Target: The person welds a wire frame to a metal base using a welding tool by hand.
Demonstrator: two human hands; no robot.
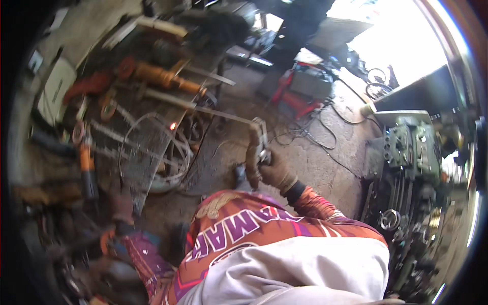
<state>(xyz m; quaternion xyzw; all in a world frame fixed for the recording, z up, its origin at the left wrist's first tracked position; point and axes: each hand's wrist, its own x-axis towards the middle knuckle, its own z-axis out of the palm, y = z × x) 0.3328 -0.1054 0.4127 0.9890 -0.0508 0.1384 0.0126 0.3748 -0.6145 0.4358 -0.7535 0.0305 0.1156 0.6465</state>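
Note:
My gloved right hand (277, 174) is closed around a metal-ended tool or part whose kind I cannot make out. Against it stands a curved, rusty brown metal piece (252, 152), upright in front of my body. A long thin rod (223, 113) runs from the bench to the top of that piece; whether they are joined is unclear. Low on the left, my left hand (122, 207) is dark and smeared by motion beside the workbench edge, its fingers unreadable. Close to it lies an orange and black power tool (86, 160), probably an angle grinder.
The cluttered workbench (157, 173) carries a coiled pale cable or wire (124, 147), an orange cylindrical tool (162, 79) and a small glowing orange spot (173, 125). A red machine (300, 99) with trailing cables stands on the floor. To the right is a large metal machine (406, 152).

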